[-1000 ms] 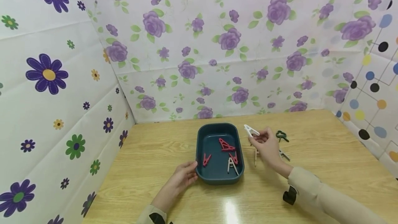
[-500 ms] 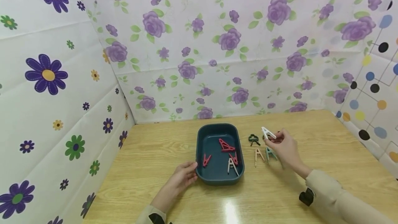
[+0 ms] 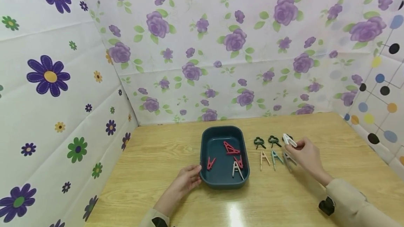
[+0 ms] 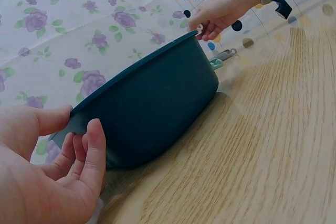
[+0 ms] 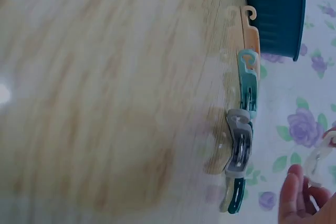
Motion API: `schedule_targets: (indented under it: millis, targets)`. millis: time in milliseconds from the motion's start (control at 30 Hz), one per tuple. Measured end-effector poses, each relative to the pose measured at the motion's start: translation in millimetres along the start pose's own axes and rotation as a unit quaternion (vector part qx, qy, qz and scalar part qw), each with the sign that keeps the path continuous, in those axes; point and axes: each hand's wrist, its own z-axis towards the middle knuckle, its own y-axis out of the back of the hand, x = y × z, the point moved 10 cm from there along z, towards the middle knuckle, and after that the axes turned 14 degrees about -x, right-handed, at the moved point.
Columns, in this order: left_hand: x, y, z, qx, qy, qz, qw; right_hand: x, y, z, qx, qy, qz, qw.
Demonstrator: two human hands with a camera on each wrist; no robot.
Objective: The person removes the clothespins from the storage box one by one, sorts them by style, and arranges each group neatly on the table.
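My right hand (image 3: 306, 153) pinches a white clothes peg (image 3: 289, 140) above the right part of the table, partly over a dark green clip behind it. Below it lies a grey peg (image 3: 288, 160), then a teal peg (image 3: 276, 157) and a peach peg (image 3: 264, 159) in a row to the left. Two dark green clips (image 3: 259, 142) lie farther back. My left hand (image 4: 63, 166) holds the near left side of a dark teal tub (image 4: 152, 98), thumb at the rim and fingers curled by the wall. Several red pegs (image 3: 231, 148) and a pale peg (image 3: 236, 169) lie inside the tub.
The wooden table (image 3: 151, 150) meets a flower-print cloth wall (image 3: 176, 90) at the back. Patterned cloth also closes off the left side, and a dotted cloth (image 3: 385, 115) the right. Dark cameras sit at both wrists.
My right hand has carried the white peg to the right, away from the tub and past the dark green clips, uncovering the pegs on the table. The left hand stays at the tub.
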Motion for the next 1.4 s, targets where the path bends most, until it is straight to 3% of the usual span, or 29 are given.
schedule_targets:
  millis: [100,333,533,667,800,1000,1400]
  targets:
    - [0.5,-0.9,0.7,0.002,-0.001,0.002,1.0000,-5,5,-2,0.012,0.006,-0.008,1.000]
    - [1.8,0.0,0.8,0.005,-0.001,0.005,1.0000,-3,16,-5,-0.008,0.080,-0.012,0.997]
    - [0.0,-1.3,1.3,0.015,-0.006,0.001,0.9999,-25,29,4,-0.032,0.023,-0.045,0.998]
    - [-0.6,-0.4,0.5,0.012,-0.004,0.001,0.9999,-33,28,4,-0.001,0.005,-0.057,0.998]
    - [-0.3,-0.8,-0.5,0.012,-0.002,-0.001,0.9999,-34,21,1,0.048,0.015,-0.067,0.996]
    - [2.4,-1.8,-1.5,0.013,0.001,-0.003,0.9999,-34,6,-8,0.132,0.044,-0.116,0.983]
    - [3.7,-1.3,0.5,0.007,0.007,0.002,0.9999,-34,2,-7,0.173,0.049,-0.137,0.974]
